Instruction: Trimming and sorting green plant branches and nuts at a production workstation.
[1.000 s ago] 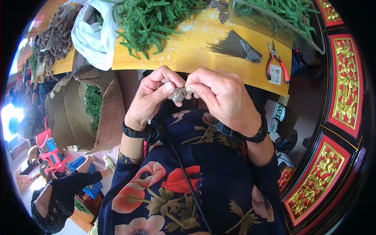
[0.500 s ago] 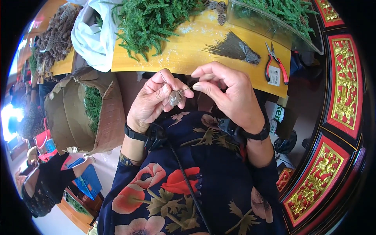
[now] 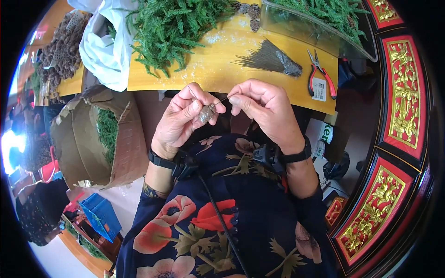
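Note:
My left hand (image 3: pixel 181 113) is closed round a small brownish-grey pine cone (image 3: pixel 207 114), its thumb against one side and its fingers behind. A thin dark wire (image 3: pixel 224 99) runs from the cone to the right. Thumb and forefinger of my right hand (image 3: pixel 264 104) pinch the other end of this wire. Both hands are held over my lap, just in front of the table edge. How the wire sits around the cone is hidden by my left fingers.
On the yellow table (image 3: pixel 208 76) lie green fir sprigs (image 3: pixel 171 32), a fanned bundle of thin wires (image 3: pixel 266 58), red-handled pliers (image 3: pixel 320 76) and pine cones (image 3: pixel 254 18). A clear bin (image 3: pixel 320 34) holds more greenery. A cardboard box (image 3: pixel 83 143) stands left; a person (image 3: pixel 41 208) is beyond.
My right hand has lowered slightly, with its thumb and fingers drawn closer together on the wire. The cone has turned a little in my left hand. The whole view has shifted slightly.

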Demonstrator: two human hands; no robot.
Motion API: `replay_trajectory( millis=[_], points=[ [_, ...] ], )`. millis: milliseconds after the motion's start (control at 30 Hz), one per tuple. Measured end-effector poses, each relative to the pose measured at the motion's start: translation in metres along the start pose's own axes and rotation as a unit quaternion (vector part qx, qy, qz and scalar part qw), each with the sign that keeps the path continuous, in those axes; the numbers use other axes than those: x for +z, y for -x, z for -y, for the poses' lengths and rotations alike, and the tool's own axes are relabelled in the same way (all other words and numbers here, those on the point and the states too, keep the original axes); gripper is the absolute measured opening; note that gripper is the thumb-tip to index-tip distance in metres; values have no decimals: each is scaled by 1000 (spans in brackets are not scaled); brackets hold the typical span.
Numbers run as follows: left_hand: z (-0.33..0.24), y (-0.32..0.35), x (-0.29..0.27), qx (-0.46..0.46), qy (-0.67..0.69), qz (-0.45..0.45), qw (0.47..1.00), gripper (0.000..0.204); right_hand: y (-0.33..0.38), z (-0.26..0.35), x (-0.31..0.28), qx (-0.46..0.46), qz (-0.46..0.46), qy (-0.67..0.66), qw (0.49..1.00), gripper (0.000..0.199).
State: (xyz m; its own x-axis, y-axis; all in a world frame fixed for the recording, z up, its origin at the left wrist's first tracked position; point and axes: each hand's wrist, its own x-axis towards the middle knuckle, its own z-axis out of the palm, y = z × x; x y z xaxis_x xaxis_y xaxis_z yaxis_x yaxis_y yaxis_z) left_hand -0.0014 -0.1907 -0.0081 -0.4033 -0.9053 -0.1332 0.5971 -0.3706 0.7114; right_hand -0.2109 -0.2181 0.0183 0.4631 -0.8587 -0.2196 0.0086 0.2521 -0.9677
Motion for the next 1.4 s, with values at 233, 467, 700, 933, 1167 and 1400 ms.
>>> replay_trajectory(
  millis=[233, 467, 700, 933, 1167, 1400],
  points=[
    [0, -1, -1, 9, -14, -8, 1000, 13, -5, 3, 6, -55, -23, 21, 998, 11],
    [-5, -3, 10, -12, 4, -56, 998, 15, -16, -5, 14, -40, 8, -73, 996, 18],
    [-6, -2, 11, -14, 11, -70, 997, 13, -22, -1, 11, -18, 59, -142, 988, 22],
    [-3, -1, 8, 10, -31, -71, 997, 11, -17, 11, 12, -220, -99, 233, 942, 12],
    [-6, 1, 3, 10, -99, -60, 993, 13, -22, 2, 14, -297, -91, 279, 909, 11],
    [-8, 3, 4, 10, -27, -42, 999, 18, -21, 2, 11, -317, -79, 290, 899, 9]
  ],
)
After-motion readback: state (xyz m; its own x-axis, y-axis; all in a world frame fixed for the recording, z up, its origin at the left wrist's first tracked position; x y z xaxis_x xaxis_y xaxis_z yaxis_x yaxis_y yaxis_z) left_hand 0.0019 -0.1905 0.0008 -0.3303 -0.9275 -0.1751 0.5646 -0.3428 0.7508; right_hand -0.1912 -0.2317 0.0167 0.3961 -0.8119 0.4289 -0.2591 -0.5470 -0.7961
